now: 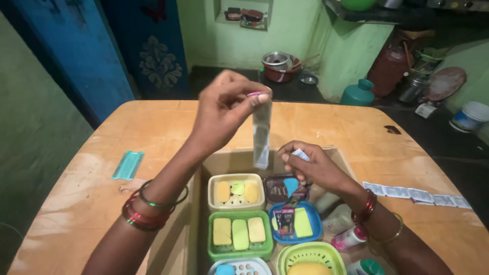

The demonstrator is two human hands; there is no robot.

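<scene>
My left hand (226, 104) is raised above the cardboard box (229, 160), pinching the top of a long silvery sachet strip (262, 135) that hangs straight down. Lower and to the right, my right hand (310, 165) holds a small white sachet (300, 154) between its fingertips, and a dark sachet (290, 214) dangles below it. Under both hands the box holds soap dishes: a cream one (237, 192), a green one (239, 233) with three yellow soap bars, and a blue one (298, 223).
A teal comb (128, 165) lies on the wooden table (127, 132) at the left. A strip of white sachets (417, 195) lies at the right edge. Beyond the table stand a pot (279, 66), a teal jug (359, 93) and kitchen vessels on the dark floor.
</scene>
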